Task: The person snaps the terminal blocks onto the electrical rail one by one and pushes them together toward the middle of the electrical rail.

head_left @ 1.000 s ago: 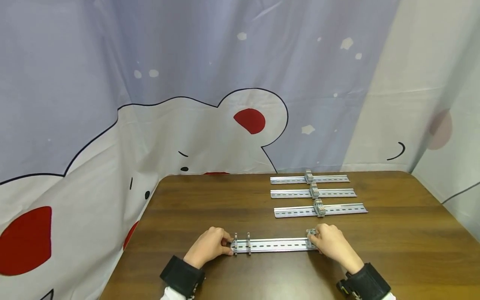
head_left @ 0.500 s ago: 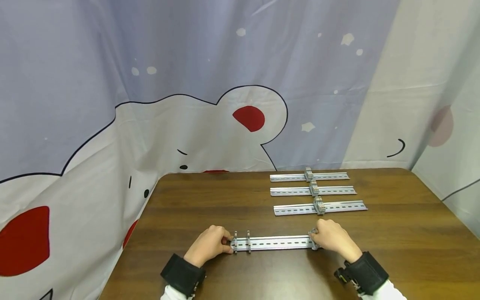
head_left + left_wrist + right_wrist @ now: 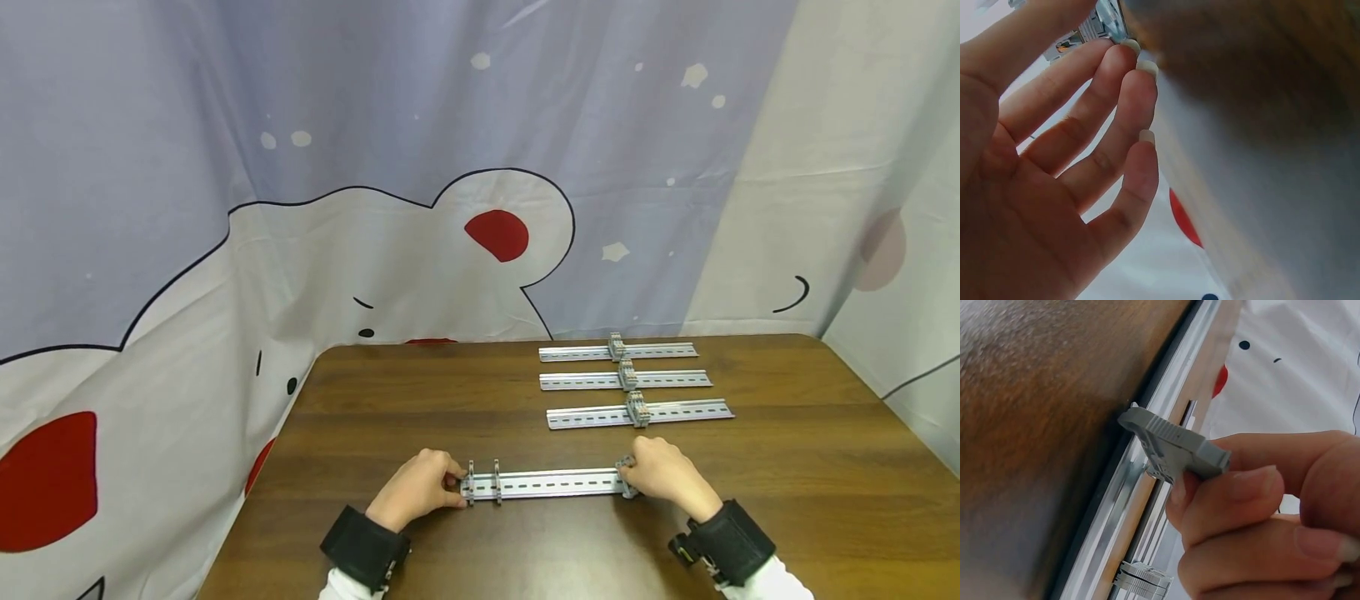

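Observation:
A slotted metal DIN rail (image 3: 558, 492) lies across the near part of the table. My left hand (image 3: 416, 492) holds its left end between thumb and fingers; in the left wrist view, fingertips (image 3: 1130, 45) meet the metal end (image 3: 1110, 19). Two thin grey clips (image 3: 471, 482) stand across the rail near that hand. At the right end, my right hand (image 3: 667, 477) pinches a grey plastic terminal-block piece (image 3: 1172, 444), which sits across the rail. The right hand covers the rail's far right tip in the head view.
Farther back lie three similar rails: a near one (image 3: 588, 418), a middle one (image 3: 581, 382) and a back one (image 3: 573, 354). Each carries a cluster of grey blocks (image 3: 637, 410) around its middle. Behind the wooden table (image 3: 390, 400) hangs a printed curtain (image 3: 375, 108).
The grey piece under my right hand has turned from showing its broad side to standing more squarely across the rail. My right hand moved slightly with it; the left keeps its hold.

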Available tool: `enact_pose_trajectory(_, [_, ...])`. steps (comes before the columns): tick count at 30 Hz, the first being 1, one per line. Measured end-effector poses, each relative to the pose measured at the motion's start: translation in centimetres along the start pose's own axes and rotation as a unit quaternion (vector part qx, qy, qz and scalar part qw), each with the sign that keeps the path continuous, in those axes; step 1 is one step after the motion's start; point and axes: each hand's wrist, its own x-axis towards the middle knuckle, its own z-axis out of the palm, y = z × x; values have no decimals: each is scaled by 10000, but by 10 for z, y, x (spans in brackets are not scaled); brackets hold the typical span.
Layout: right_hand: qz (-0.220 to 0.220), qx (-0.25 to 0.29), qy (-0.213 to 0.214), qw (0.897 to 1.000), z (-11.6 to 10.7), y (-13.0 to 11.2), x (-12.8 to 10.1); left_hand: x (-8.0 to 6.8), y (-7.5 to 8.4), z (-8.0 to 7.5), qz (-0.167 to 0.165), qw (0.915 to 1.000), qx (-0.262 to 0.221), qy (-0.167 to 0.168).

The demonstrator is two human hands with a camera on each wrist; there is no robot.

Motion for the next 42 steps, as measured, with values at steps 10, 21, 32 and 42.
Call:
enact_pose_trajectory(10, [-26,-43,29,10000,1,0,1,2,1,1,83,9994,300,161])
enact_pose_trajectory(21, [62,-87,-128,9999,0,-2,3,5,0,4,207,9995,167,173])
enact_pose_trajectory(32, [-74,-74,-379,9992,1,-3,9,6,-1,5,231,9996,-10,162])
enact_pose_trajectory(42, [-15,172,-564,9983,6,-4,19,4,-2,5,225,9996,-115,84])
